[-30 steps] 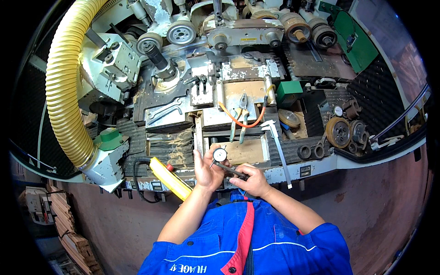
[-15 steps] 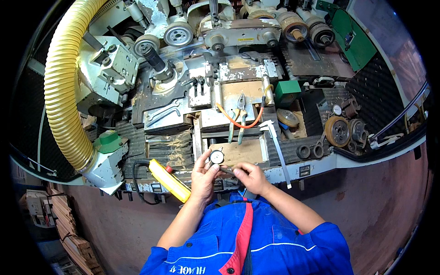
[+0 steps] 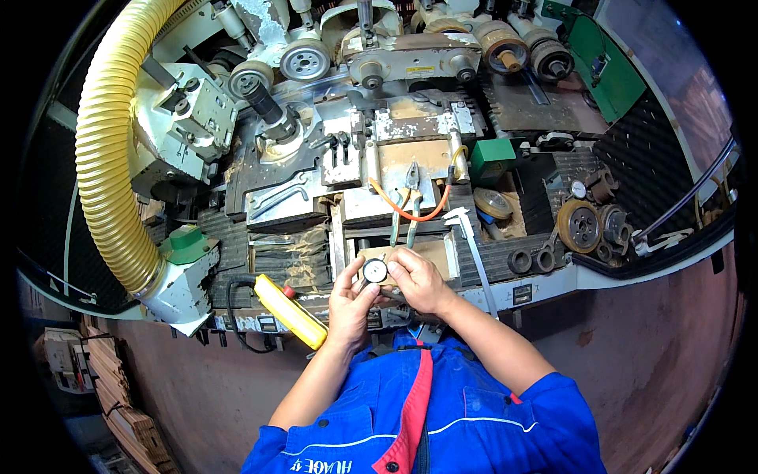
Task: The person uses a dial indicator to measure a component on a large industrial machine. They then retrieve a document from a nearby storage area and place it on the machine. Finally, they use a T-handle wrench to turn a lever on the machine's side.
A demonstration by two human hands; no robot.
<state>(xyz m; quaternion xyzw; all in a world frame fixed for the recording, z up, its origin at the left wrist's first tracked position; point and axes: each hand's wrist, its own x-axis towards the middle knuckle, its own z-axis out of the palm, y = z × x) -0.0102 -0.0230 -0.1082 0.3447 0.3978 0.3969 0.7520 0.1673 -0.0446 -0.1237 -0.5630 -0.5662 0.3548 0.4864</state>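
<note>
Low in front of the machine, my left hand grips a round dial gauge, thumb under its white face. My right hand is closed at the gauge's right side, its thumb and fingertips on the rim. The dark bar under the gauge is mostly hidden by my hands. Above them, pliers lie with an orange hose looped across them. A silver caliper lies to the right, and wrenches lie on a metal plate to the left.
A yellow pendant controller with a red button hangs at the front left edge. A ribbed yellow duct runs down the left. Wheels and metal rings sit at the right, a green block behind. Stacked boards lie at floor level, lower left.
My right hand has moved up from the dark bar onto the dial gauge. My left fingers have closed round the gauge, which now sits slightly lower and further left than at first.
</note>
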